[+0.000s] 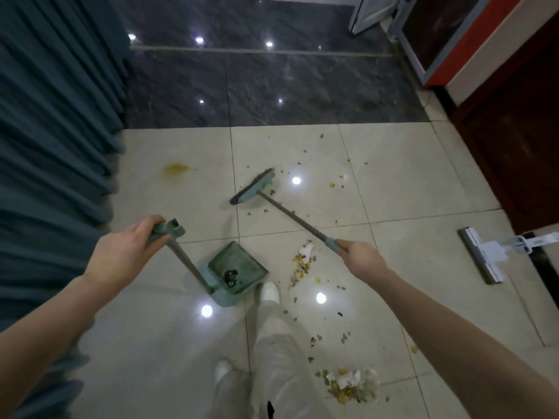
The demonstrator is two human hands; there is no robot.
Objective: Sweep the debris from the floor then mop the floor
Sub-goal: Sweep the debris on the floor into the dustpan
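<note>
My left hand [127,252] grips the green top of the dustpan handle [168,231]. The green dustpan [239,267] stands on the pale tiles beside my white shoe, with a small dark clump inside. My right hand [360,261] grips the end of the broom handle [290,219]. The green broom head [254,189] lies out ahead on the tiles. Yellow and brown debris [305,264] is scattered right of the dustpan, with a larger heap of debris [351,385] near my right leg. A yellow stain [177,169] marks the floor at the left.
A white flat mop [484,252] lies on the floor at the right. Teal curtains [54,116] hang along the left. Dark marble floor [257,86] lies beyond the pale tiles, with a dark wooden door [520,146] and a glass door frame at the right.
</note>
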